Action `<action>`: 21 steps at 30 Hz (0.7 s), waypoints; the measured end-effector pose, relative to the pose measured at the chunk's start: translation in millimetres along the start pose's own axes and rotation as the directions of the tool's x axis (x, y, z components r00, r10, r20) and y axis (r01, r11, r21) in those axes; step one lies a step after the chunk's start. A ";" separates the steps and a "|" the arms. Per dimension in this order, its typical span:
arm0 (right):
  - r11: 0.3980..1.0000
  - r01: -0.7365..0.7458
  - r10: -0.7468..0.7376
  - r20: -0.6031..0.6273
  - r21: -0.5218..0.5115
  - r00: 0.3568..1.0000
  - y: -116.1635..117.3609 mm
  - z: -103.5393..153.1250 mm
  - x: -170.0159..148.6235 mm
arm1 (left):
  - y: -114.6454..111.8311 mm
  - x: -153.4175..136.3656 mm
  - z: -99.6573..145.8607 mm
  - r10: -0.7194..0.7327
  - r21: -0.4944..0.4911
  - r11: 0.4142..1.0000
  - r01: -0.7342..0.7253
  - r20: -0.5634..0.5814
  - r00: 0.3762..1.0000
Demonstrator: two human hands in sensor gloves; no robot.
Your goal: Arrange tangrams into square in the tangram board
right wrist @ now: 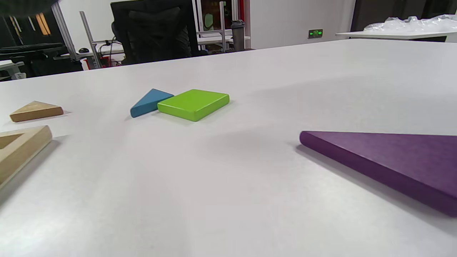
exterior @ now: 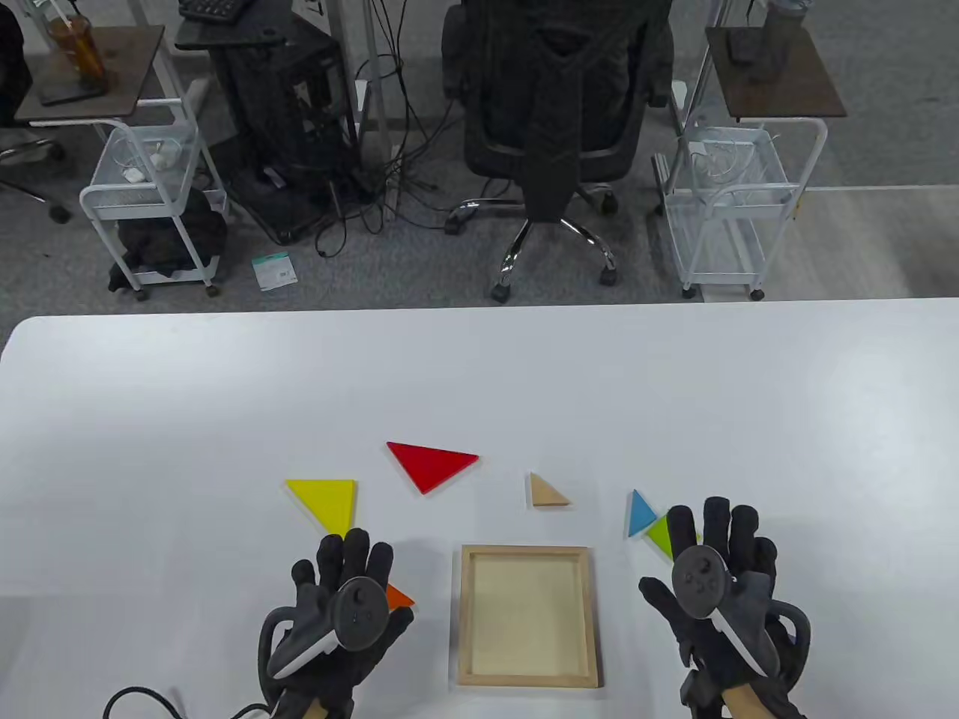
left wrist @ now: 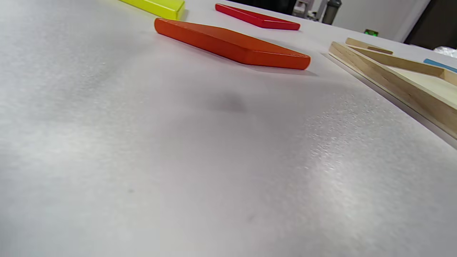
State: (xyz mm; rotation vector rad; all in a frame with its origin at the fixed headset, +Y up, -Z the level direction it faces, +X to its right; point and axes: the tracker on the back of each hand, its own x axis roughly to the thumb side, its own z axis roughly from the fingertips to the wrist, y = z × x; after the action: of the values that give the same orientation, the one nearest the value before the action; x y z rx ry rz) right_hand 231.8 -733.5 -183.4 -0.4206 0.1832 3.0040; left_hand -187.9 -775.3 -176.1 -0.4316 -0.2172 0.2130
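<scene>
The wooden tangram board point(exterior: 529, 675) lies near the table's front edge with nothing in it. Around it lie a yellow triangle point(exterior: 327, 498), a red triangle point(exterior: 431, 463), a small wooden triangle point(exterior: 547, 492), a blue triangle point(exterior: 640, 514) and a green square point(exterior: 661, 535). My left hand point(exterior: 341, 573) hovers flat with straight fingers over an orange piece point(left wrist: 232, 44), holding nothing. My right hand point(exterior: 719, 535) is spread flat right of the board, partly covering the green square. A purple piece point(right wrist: 392, 157) shows only in the right wrist view.
Beyond the table's far edge stand a black office chair point(exterior: 551, 112), two white wire carts point(exterior: 153, 202) and tangled cables. The white table point(exterior: 225, 389) stretches wide behind the pieces.
</scene>
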 end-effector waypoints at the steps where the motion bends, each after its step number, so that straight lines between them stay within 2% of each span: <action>1: 1.000 0.015 -0.015 0.004 0.005 1.000 -0.1 -0.2 -1.0 | -0.1 -0.6 -0.3 -0.001 -0.001 1.000 0.001 -0.003 1.000; 7: 0.998 0.059 -0.060 0.030 0.020 0.998 0.1 -0.5 -2.1 | -0.6 -0.1 -0.7 -0.013 -0.002 1.000 0.013 -0.005 1.000; 17: 0.998 -0.004 0.001 0.046 0.069 0.999 13.4 -3.8 5.9 | -0.5 0.9 -0.6 -0.028 0.011 1.000 0.028 -0.004 1.000; 21: 0.998 -0.007 0.003 0.070 0.056 0.998 14.9 -1.3 10.0 | 0.2 0.9 0.0 -0.029 0.025 0.999 0.028 0.001 1.000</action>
State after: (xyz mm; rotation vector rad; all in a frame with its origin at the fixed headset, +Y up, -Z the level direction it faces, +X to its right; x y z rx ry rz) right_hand 220.9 -747.5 -185.8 -0.3100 0.2626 3.0041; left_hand -187.1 -774.8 -176.1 -0.4035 -0.2212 0.1878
